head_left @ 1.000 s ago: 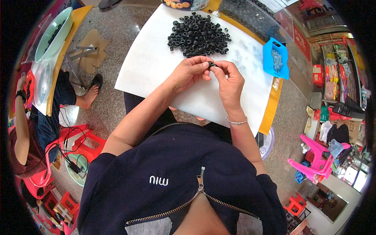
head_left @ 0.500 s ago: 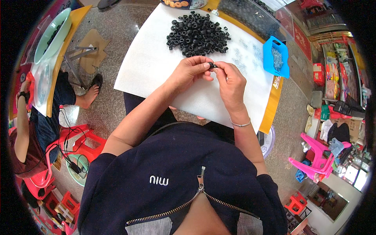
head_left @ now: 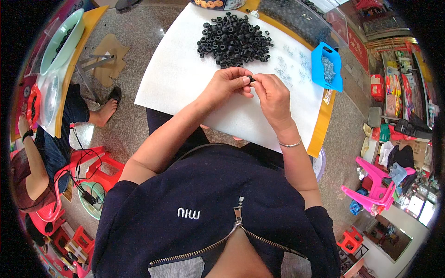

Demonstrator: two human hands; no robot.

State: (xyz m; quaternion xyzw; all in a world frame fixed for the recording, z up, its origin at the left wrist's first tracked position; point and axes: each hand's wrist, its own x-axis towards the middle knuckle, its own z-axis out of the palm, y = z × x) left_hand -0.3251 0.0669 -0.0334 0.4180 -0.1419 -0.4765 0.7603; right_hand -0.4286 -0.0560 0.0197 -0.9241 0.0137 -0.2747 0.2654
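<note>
Between the fingertips of both hands is a small black plastic piece [head_left: 251, 78], partly covered by the fingers. My left hand [head_left: 228, 85] pinches it from the left. My right hand [head_left: 273, 95] meets it from the right with thumb and forefinger closed; whether a second tiny part sits in that pinch is hidden. Just beyond the hands, a heap of small black ring-like pieces [head_left: 234, 41] lies on a white sheet [head_left: 185, 78]. Tiny clear or metallic bits [head_left: 283, 69] are spread right of the heap. A blue scoop-shaped tray [head_left: 318, 69] holds more of them.
The yellow table edge [head_left: 320, 134] runs along the right. A clear bin [head_left: 296, 23] and a round tin [head_left: 218, 4] stand at the back. On the left, another person's arm [head_left: 34, 162] rests by a second table with a pale green basin [head_left: 69, 41]. A pink stool [head_left: 375, 185] lies at right.
My right forearm has shifted slightly, and the hands have stayed together around the black piece. The other person's hand at left has moved down, away from a red item.
</note>
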